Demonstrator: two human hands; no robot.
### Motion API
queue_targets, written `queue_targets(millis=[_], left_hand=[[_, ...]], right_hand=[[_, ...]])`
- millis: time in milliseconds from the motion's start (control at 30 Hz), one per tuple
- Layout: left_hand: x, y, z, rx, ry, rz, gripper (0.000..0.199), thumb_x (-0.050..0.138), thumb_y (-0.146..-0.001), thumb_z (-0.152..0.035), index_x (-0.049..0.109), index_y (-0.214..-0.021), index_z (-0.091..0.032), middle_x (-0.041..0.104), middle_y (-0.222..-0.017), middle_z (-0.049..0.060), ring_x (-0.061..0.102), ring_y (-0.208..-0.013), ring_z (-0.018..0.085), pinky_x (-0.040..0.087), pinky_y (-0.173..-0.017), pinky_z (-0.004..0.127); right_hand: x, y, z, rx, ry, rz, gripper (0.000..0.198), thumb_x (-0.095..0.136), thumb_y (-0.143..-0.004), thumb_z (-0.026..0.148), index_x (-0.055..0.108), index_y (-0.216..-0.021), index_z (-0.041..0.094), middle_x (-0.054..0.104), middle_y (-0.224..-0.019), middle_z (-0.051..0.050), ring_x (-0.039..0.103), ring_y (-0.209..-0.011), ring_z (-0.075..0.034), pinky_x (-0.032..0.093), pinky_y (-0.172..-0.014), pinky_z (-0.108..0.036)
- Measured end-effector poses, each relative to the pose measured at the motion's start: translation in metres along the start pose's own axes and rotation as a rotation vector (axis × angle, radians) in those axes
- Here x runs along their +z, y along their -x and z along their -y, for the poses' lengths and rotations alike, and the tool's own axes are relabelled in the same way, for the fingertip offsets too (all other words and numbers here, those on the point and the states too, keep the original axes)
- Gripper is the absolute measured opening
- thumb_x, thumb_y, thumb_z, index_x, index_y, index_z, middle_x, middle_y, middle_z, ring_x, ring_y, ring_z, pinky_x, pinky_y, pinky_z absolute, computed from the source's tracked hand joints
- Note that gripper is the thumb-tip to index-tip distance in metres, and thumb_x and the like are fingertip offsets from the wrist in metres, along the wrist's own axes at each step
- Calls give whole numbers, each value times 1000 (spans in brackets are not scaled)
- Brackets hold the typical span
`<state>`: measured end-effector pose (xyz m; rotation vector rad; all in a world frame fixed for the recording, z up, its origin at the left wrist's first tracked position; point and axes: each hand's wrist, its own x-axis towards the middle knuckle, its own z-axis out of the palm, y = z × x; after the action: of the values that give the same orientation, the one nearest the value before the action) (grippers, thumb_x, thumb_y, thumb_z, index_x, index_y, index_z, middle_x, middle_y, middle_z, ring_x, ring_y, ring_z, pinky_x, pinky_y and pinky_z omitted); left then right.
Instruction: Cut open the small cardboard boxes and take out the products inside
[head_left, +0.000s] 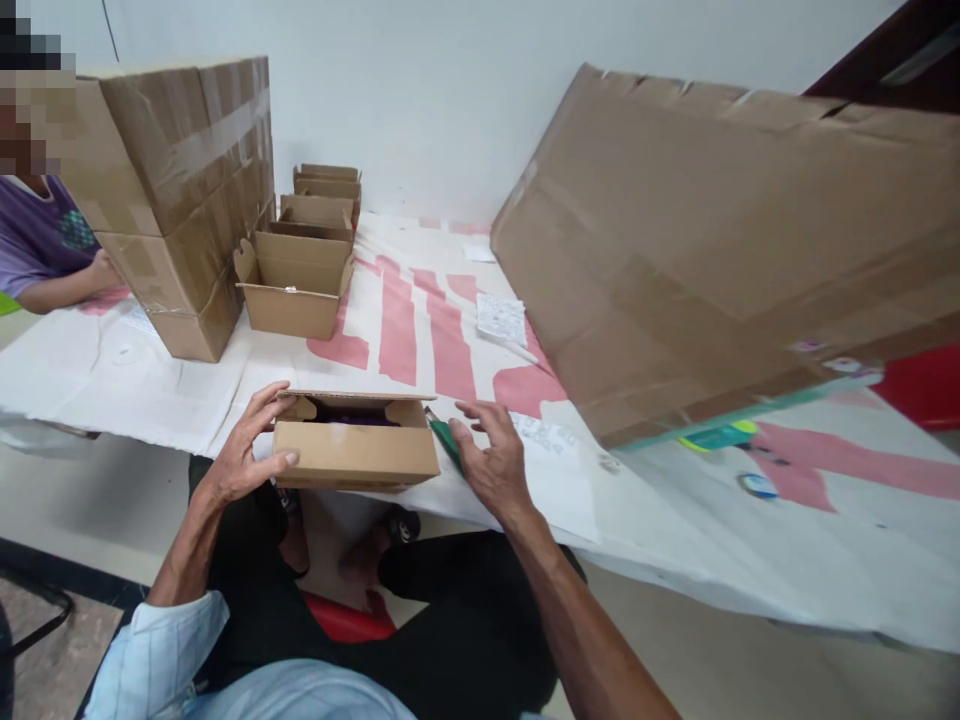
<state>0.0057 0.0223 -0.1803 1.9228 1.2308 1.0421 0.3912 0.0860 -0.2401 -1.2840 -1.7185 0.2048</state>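
Note:
A small brown cardboard box [356,450] sits at the table's near edge, its lid raised part way. Something dark shows inside, too shadowed to name. My left hand [251,445] grips the box's left end, thumb on the front face and fingers by the upper corner. Beside the right end is my right hand [491,450], fingers curved and partly apart. A slim green tool with a dark tip [448,440] lies along its thumb, pointing at the box; the hand covers its other end.
Several open cardboard boxes [296,295] stand in a row behind, beside a stack of taped cartons [180,210]. A large cardboard sheet [720,240] leans at the right. Papers [501,318] and a tape roll [757,486] lie on the cloth. Another person's arm [67,285] rests at far left.

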Motion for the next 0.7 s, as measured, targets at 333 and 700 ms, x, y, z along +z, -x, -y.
queue_targets(millis=[333,700], left_hand=[[4,6,-17,122,-185,-67,33,69,-95,-38,65,-124,-22,52,-160,18,53,-146,36,51,-118,52],[5,7,-18,157,-226,-50,24,65,-98,-36,58,-115,-20,51,-160,22,53,-147,35,47,-121,54]], right_hand=[[-2,-47,96,-429,-128,287,14,67,-99,26,75,-111,24,74,-111,-10,69,-106,-28,60,-94,-48],[6,-56,104,-497,-129,392,9,71,-100,26,75,-107,23,73,-106,-9,68,-101,-26,59,-90,-43]])
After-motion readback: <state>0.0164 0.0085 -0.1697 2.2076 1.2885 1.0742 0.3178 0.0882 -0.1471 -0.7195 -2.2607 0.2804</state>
